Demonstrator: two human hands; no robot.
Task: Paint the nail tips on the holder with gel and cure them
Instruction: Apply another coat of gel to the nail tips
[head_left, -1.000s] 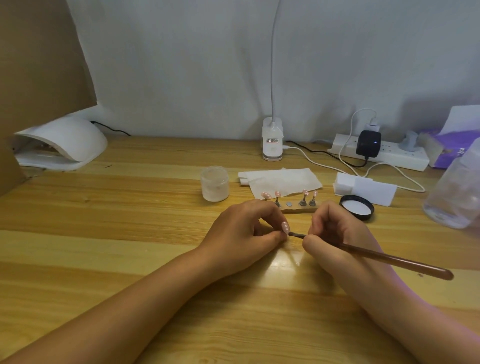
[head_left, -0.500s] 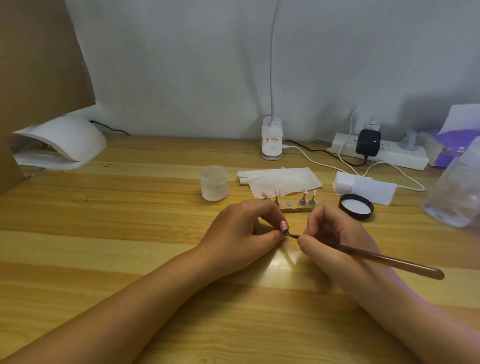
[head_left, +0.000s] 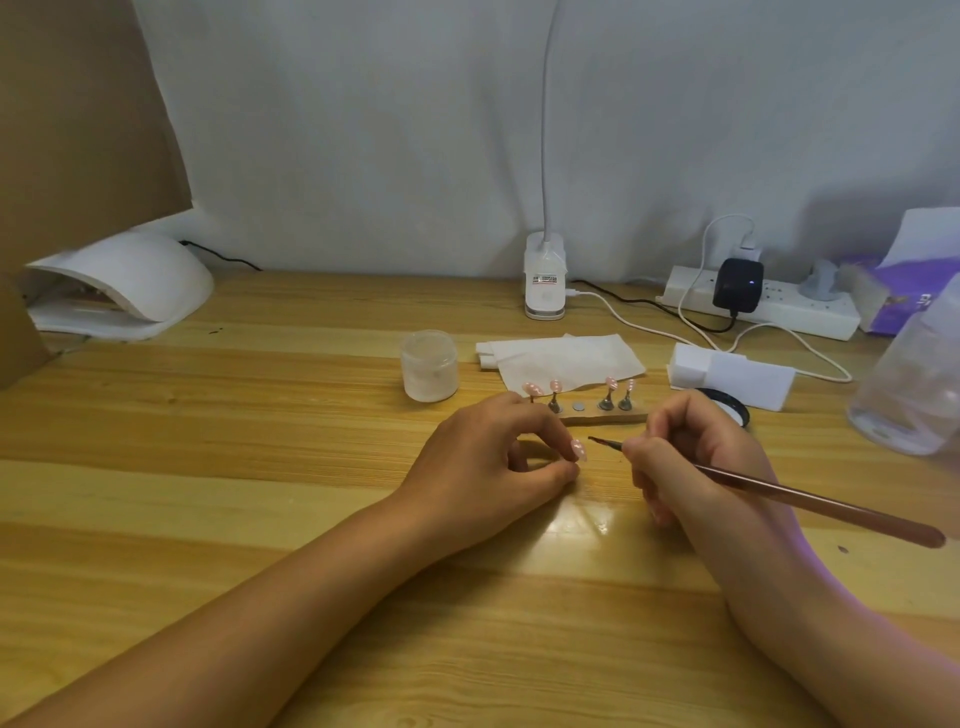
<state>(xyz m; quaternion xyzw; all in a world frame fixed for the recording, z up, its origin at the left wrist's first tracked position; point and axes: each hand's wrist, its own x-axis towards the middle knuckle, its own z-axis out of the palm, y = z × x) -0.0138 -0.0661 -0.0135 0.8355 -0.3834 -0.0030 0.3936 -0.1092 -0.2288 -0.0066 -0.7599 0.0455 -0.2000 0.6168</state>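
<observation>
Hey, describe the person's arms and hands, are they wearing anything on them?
Nothing worn shows: left hand and right hand ungloved, no rings; left forearm and right forearm bare to the frame edge, no sleeves, watch or bracelets.

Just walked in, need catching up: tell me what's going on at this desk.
A person is painting false nails. The left hand pinches one pink nail tip, and the right hand holds a brush with its bristles just short of that tip. Four more tips stand on the holder behind the hands, with one spot bare. The curing lamp sits far left.
</observation>
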